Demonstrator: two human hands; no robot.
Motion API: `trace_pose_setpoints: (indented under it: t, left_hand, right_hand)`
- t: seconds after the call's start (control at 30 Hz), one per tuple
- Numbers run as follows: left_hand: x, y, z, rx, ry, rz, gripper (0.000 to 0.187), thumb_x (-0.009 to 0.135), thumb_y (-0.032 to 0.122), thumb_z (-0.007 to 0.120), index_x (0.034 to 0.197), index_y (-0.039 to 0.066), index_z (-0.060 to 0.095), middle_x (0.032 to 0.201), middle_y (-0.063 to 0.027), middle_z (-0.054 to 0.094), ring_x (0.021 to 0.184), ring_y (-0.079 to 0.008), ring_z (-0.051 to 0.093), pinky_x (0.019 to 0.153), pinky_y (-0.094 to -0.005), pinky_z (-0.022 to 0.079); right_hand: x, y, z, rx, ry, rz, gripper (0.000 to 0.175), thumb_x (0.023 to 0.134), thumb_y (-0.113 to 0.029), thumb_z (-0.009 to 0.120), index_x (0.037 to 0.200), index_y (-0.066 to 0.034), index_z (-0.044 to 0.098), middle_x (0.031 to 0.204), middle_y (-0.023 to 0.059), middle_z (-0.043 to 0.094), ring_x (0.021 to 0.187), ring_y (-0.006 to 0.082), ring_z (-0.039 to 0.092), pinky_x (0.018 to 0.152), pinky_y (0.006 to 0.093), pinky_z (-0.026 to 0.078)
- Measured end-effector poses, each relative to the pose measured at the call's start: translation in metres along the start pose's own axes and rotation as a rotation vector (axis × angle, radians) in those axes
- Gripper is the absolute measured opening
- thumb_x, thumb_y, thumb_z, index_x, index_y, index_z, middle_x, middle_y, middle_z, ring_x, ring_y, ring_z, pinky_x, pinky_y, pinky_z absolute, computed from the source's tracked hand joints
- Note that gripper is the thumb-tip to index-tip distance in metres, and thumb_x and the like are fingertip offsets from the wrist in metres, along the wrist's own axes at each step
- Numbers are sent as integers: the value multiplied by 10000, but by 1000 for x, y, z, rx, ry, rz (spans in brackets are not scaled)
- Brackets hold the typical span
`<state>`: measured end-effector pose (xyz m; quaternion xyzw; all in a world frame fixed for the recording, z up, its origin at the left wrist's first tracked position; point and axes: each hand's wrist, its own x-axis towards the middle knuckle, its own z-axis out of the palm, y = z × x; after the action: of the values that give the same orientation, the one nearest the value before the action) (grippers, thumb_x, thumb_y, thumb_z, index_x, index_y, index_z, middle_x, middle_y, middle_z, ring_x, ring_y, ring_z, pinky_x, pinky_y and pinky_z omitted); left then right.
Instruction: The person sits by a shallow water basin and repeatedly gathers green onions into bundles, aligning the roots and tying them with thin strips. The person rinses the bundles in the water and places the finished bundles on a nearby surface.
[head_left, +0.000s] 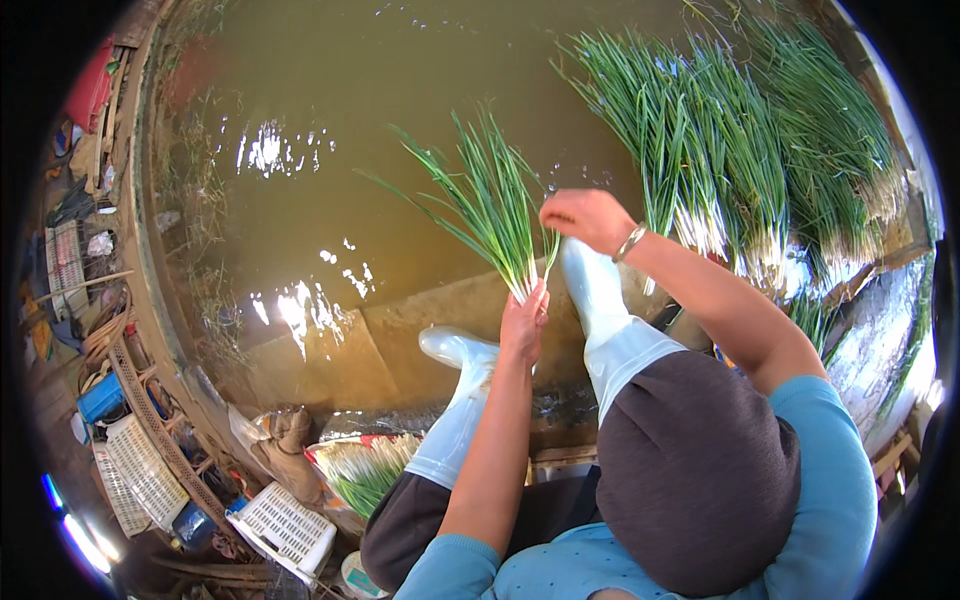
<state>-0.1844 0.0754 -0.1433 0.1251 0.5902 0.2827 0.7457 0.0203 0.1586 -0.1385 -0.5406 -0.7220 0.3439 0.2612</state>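
My left hand (525, 321) is closed around the white lower stems of a small bunch of green onions (491, 202), whose leaves fan out over murky water. Just right of those leaves is my right hand (585, 217), with a bracelet at its wrist and its fingers curled. Whether its fingertips pinch a leaf cannot be told. Large piles of green onions (697, 135) lie to the right, white ends towards me. More green onions (367, 469), in a container, stand near my left leg.
Murky water (375, 112) fills a walled basin before me. My white rubber boots (600, 292) are by its near ledge (442, 307). Left of the basin wall (142, 187) are white plastic baskets (289, 529), a blue container (101, 397) and clutter.
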Motion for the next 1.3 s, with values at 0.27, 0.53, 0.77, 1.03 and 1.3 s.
trace_pose_setpoints:
  t: [0.27,0.53,0.77,1.03,1.3]
  left_hand:
    - [-2,0,4,105,-21,-1,135,903,212,615,901,133,505,696,42,502,540,-32,375,469,-194,260]
    - [1,-3,9,71,67,16,113,909,194,606,944,114,534,709,39,512,547,-32,384,464,-188,272]
    - [4,-9,5,58,34,1,125,909,170,593,982,100,520,719,28,487,516,-37,351,435,-185,265]
    - [2,-13,12,79,1,65,143,905,140,577,1028,102,514,741,32,499,563,-31,392,453,-178,274]
    - [0,-10,17,105,46,51,134,911,170,589,1014,104,534,772,27,523,603,-29,421,480,-172,285]
  right_hand:
    - [-9,-12,16,-171,-430,-35,120,846,-191,562,857,-94,633,903,80,542,834,253,616,697,389,508]
    - [-37,-22,34,-215,-243,-177,89,787,-137,583,799,-52,604,841,104,520,771,242,621,570,359,521]
    - [-53,-23,34,25,-219,48,139,850,-210,568,834,-78,609,881,95,530,768,279,598,667,380,512]
    - [-46,-33,35,-66,-249,19,151,858,-214,564,839,-69,602,908,95,529,738,263,608,654,374,512]
    - [-32,-26,15,254,-226,424,208,900,-245,546,900,-39,579,860,87,603,631,185,626,626,325,508]
